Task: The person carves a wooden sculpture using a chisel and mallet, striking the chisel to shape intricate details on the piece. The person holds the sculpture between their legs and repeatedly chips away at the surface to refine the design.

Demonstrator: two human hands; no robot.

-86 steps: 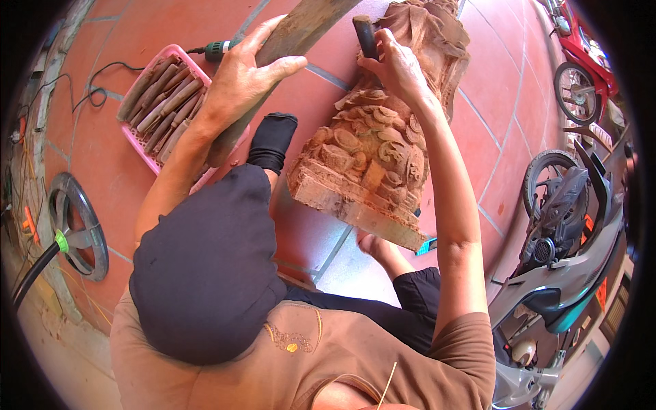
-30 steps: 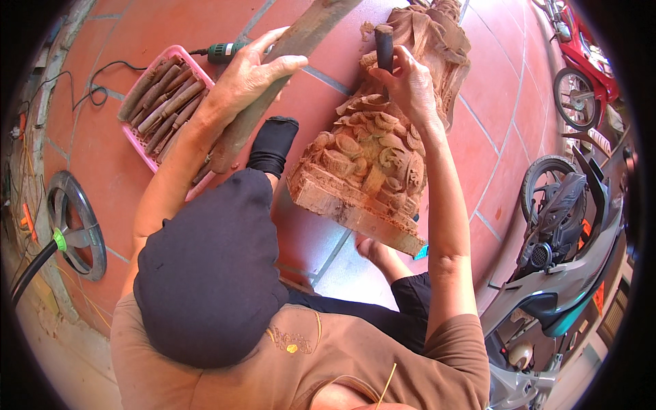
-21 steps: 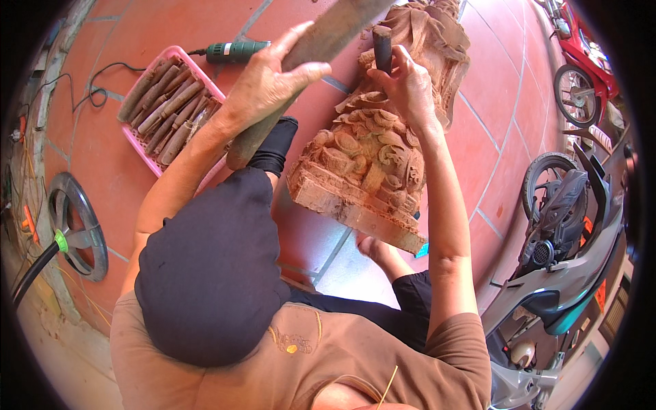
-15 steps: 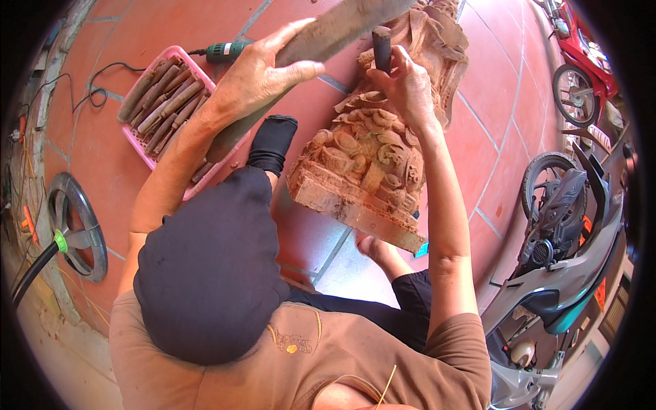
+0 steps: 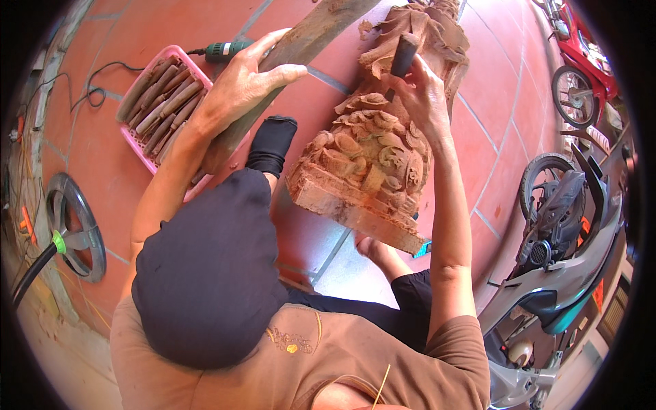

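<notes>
My left hand (image 5: 236,89) is wrapped around a long, flat wooden bat (image 5: 307,44), its thumb sticking out to the right. The bat slants from near my left forearm up past the top edge. In my right hand (image 5: 427,96) is a chisel (image 5: 404,55) with a dark round handle, leaning to the upper right. Its lower end meets the carved wooden sculpture (image 5: 372,140), though my fingers partly hide the contact. Reddish-brown and covered in rounded relief, the sculpture lies on the floor with its flat base toward me.
A pink basket (image 5: 152,162) of wooden-handled tools (image 5: 167,102) stands at the left, beside a green corded power tool (image 5: 229,50). My black-socked foot (image 5: 273,140) is near the sculpture. A wheel (image 5: 76,225) stands far left; motorbikes (image 5: 560,273) line the right.
The bat has shifted a little down and left with my left hand. The chisel has moved slightly right and its handle now tilts more to the right.
</notes>
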